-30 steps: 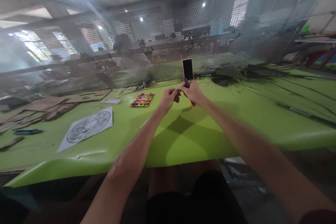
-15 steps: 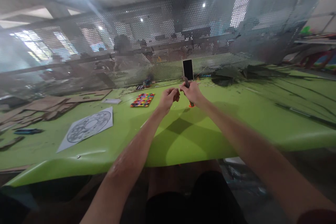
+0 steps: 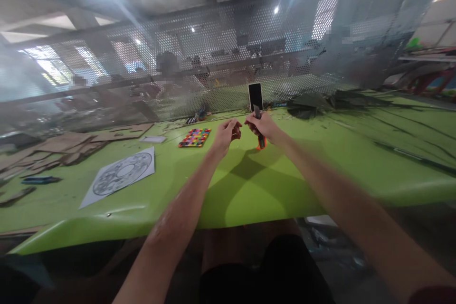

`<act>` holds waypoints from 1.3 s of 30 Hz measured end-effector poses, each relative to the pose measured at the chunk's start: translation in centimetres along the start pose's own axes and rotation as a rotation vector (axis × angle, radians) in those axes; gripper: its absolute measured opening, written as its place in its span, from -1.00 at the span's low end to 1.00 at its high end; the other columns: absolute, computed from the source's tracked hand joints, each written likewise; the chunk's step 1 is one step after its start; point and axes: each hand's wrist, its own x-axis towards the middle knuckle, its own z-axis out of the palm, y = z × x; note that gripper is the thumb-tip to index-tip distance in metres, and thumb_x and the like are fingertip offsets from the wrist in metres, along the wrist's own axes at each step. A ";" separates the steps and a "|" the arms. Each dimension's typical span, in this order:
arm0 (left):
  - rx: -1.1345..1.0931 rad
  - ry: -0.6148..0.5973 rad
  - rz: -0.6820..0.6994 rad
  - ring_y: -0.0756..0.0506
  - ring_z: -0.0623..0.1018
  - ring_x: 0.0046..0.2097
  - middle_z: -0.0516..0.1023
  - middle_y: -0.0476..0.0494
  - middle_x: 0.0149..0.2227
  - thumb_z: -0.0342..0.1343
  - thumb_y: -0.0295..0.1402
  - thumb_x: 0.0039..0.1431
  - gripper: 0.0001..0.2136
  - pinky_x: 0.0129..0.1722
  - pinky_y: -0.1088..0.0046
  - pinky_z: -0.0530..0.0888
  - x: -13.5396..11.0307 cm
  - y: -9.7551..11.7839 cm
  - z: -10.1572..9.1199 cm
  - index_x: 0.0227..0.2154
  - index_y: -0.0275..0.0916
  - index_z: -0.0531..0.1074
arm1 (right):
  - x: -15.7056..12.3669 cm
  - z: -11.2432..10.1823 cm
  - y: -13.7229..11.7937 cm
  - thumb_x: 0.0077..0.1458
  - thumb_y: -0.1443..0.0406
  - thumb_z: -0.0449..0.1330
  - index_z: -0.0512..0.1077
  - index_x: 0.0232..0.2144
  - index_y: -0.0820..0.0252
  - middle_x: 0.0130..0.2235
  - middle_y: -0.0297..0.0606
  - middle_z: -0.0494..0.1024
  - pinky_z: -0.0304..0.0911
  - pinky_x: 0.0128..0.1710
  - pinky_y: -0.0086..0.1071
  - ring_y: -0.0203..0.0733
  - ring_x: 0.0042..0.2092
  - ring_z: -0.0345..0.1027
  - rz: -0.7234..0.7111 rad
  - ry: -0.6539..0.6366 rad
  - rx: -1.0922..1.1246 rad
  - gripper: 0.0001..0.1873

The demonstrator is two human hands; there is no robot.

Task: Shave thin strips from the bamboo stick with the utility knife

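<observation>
My right hand (image 3: 262, 126) is closed around a knife (image 3: 261, 140). Its flat grey blade points up above my fingers, and the orange end of its handle shows below them. Close by on the left, my left hand (image 3: 227, 134) has its thumb and fingers curled in a pinch. Anything in that pinch is too small to make out. A small gap separates the two hands, both above the green table cover (image 3: 228, 204). To the left of my left hand lies a woven multicoloured square (image 3: 194, 137).
A phone (image 3: 255, 96) stands upright behind my hands, before a perforated metal screen (image 3: 228, 71). On the left are a printed circular pattern sheet (image 3: 121, 175), cut cardboard pieces (image 3: 71, 145) and a blue tool (image 3: 41, 180). Dark green leaves (image 3: 313, 104) lie at right.
My hands have drawn slightly apart, and the left fingers have loosened a little. The knife stands more upright, with more of its orange handle showing.
</observation>
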 end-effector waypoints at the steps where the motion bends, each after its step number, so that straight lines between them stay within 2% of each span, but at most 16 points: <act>1: 0.002 -0.001 -0.007 0.08 0.39 -0.55 0.32 0.05 -0.58 0.07 -0.27 0.31 -0.74 -0.50 0.56 0.35 0.0 -0.1 0.1 -0.47 -0.29 0.42 | -0.1 0.2 0.0 0.17 0.26 0.21 0.33 -0.54 0.19 -0.60 -0.43 0.28 -0.02 -0.61 -0.46 -0.42 -0.61 0.05 -0.003 -0.023 -0.010 -0.74; 6: -0.006 -0.023 -0.024 0.08 0.39 -0.55 0.32 0.04 -0.58 0.05 -0.30 0.32 -0.72 -0.50 0.56 0.36 -0.1 0.2 0.3 -0.49 -0.30 0.43 | -0.4 0.3 -0.3 0.18 0.29 0.18 0.26 -0.58 0.17 -0.64 -0.46 0.23 -0.07 -0.62 -0.44 -0.42 -0.64 0.01 -0.013 -0.067 0.025 -0.69; 12: 0.001 -0.060 -0.034 0.08 0.40 -0.54 0.33 0.04 -0.58 0.02 -0.37 0.31 -0.76 -0.50 0.56 0.36 -0.2 0.4 0.3 -0.49 -0.30 0.41 | -0.6 0.3 -0.6 0.18 0.32 0.19 0.28 -0.59 0.18 -0.66 -0.46 0.22 -0.07 -0.62 -0.44 -0.42 -0.64 0.01 0.019 -0.067 0.031 -0.69; 16: 0.077 -0.120 0.000 0.09 0.36 -0.58 0.32 0.04 -0.63 0.07 -0.32 0.30 -0.73 -0.51 0.56 0.35 -0.4 0.6 0.3 -0.51 -0.30 0.43 | -0.4 -0.6 -1.1 0.17 0.32 0.20 0.30 -0.58 0.20 -0.64 -0.45 0.22 -0.09 -0.62 -0.44 -0.42 -0.63 0.00 0.020 -0.030 0.086 -0.72; 18: 0.149 -0.295 0.002 0.08 0.37 -0.59 0.36 0.02 -0.63 0.13 -0.28 0.27 -0.75 -0.50 0.55 0.38 -1.2 1.0 0.9 -0.49 -0.30 0.48 | -0.2 -1.6 -1.6 0.17 0.34 0.18 0.31 -0.57 0.20 -0.64 -0.44 0.22 -0.10 -0.62 -0.44 -0.42 -0.63 -0.01 0.000 0.015 0.095 -0.73; 20: 0.189 -0.623 -0.069 0.03 0.49 -0.51 0.48 -0.05 -0.55 0.23 -0.29 0.19 -0.86 -0.44 0.50 0.46 -2.5 1.8 2.2 -0.35 -0.27 0.57 | 0.1 -2.9 -2.0 0.17 0.34 0.17 0.32 -0.57 0.21 -0.65 -0.44 0.20 -0.12 -0.63 -0.44 -0.41 -0.63 -0.02 -0.007 0.051 0.100 -0.73; 21: 0.176 -0.857 -0.172 -0.03 0.58 -0.41 0.57 -0.10 -0.44 0.28 -0.32 0.13 -0.80 -0.35 0.43 0.52 -3.3 2.1 3.1 -0.18 -0.22 0.58 | 0.2 -3.4 -2.1 0.17 0.34 0.17 0.31 -0.57 0.21 -0.65 -0.44 0.19 -0.12 -0.63 -0.44 -0.41 -0.63 -0.03 -0.005 0.060 0.110 -0.73; 23: 0.120 -1.252 -0.437 -0.19 0.65 -0.15 0.65 -0.19 -0.17 0.38 -0.38 -0.01 -0.51 -0.25 0.32 0.58 -4.6 2.8 4.6 0.04 -0.09 0.51 | 0.5 -4.3 -2.1 0.17 0.33 0.17 0.31 -0.57 0.21 -0.65 -0.45 0.18 -0.13 -0.63 -0.44 -0.41 -0.63 -0.03 -0.002 0.062 0.134 -0.73; 24: 0.094 -1.359 -0.527 -0.23 0.63 -0.05 0.62 -0.19 -0.04 0.41 -0.40 -0.07 -0.42 -0.20 0.29 0.58 -5.0 3.0 5.1 0.08 -0.04 0.48 | 0.6 -4.5 -2.0 0.17 0.33 0.17 0.31 -0.57 0.21 -0.65 -0.45 0.17 -0.13 -0.63 -0.44 -0.41 -0.63 -0.03 0.001 0.055 0.141 -0.73; 25: 0.077 -1.399 -0.565 -0.25 0.61 0.01 0.59 -0.19 0.03 0.42 -0.41 -0.08 -0.38 -0.16 0.27 0.58 -5.2 3.0 5.3 0.10 -0.02 0.46 | 0.6 -4.6 -1.9 0.17 0.32 0.17 0.31 -0.57 0.21 -0.64 -0.45 0.17 -0.12 -0.63 -0.44 -0.41 -0.63 -0.04 0.005 0.047 0.142 -0.73; 26: 0.064 -1.374 -0.554 -0.25 0.60 0.04 0.57 -0.19 0.07 0.42 -0.40 -0.07 -0.39 -0.13 0.26 0.58 -5.1 2.9 5.2 0.11 -0.01 0.46 | 0.6 -4.6 -1.8 0.17 0.32 0.17 0.31 -0.57 0.21 -0.64 -0.45 0.18 -0.12 -0.63 -0.44 -0.40 -0.62 -0.03 0.009 0.038 0.137 -0.73; 28: 0.062 -1.208 -0.449 -0.21 0.60 0.01 0.57 -0.23 0.05 0.38 -0.35 0.01 -0.49 -0.08 0.26 0.56 -4.3 2.3 4.3 0.08 -0.06 0.47 | 0.5 -4.4 -1.7 0.17 0.32 0.18 0.31 -0.57 0.20 -0.65 -0.44 0.19 -0.12 -0.64 -0.43 -0.39 -0.62 -0.04 0.008 0.017 0.110 -0.73; 31: 0.112 -0.810 -0.278 -0.10 0.63 -0.16 0.61 -0.27 -0.15 0.27 -0.31 0.15 -0.72 -0.13 0.33 0.55 -2.3 0.8 2.1 -0.08 -0.25 0.53 | 0.2 -3.7 -1.7 0.15 0.30 0.20 0.31 -0.57 0.18 -0.64 -0.43 0.20 -0.12 -0.63 -0.43 -0.39 -0.61 -0.03 -0.008 -0.045 0.053 -0.74; 34: 0.172 -0.421 -0.200 0.00 0.59 -0.33 0.56 -0.16 -0.35 0.19 -0.33 0.21 -0.86 -0.26 0.44 0.52 -0.7 -0.3 0.7 -0.27 -0.32 0.50 | -0.2 -3.1 -1.7 0.13 0.23 0.25 0.29 -0.57 0.18 -0.63 -0.43 0.22 -0.09 -0.62 -0.43 -0.40 -0.61 -0.03 0.017 -0.154 -0.003 -0.69; 36: 0.175 -0.295 -0.158 0.02 0.57 -0.37 0.52 -0.10 -0.40 0.17 -0.33 0.23 -0.87 -0.33 0.48 0.50 -0.2 -0.6 0.4 -0.32 -0.32 0.45 | -0.3 -2.7 -1.5 0.11 0.17 0.28 0.26 -0.60 0.17 -0.63 -0.44 0.22 -0.09 -0.62 -0.42 -0.41 -0.62 -0.03 0.035 -0.217 -0.047 -0.63; 39: 0.161 -0.216 -0.109 0.04 0.54 -0.44 0.48 -0.03 -0.43 0.17 -0.33 0.22 -0.87 -0.40 0.50 0.47 0.0 -0.5 0.6 -0.33 -0.30 0.41 | -0.4 -2.0 -1.2 0.10 0.12 0.29 0.23 -0.63 0.16 -0.65 -0.45 0.19 -0.12 -0.62 -0.42 -0.42 -0.63 -0.05 0.042 -0.270 -0.086 -0.58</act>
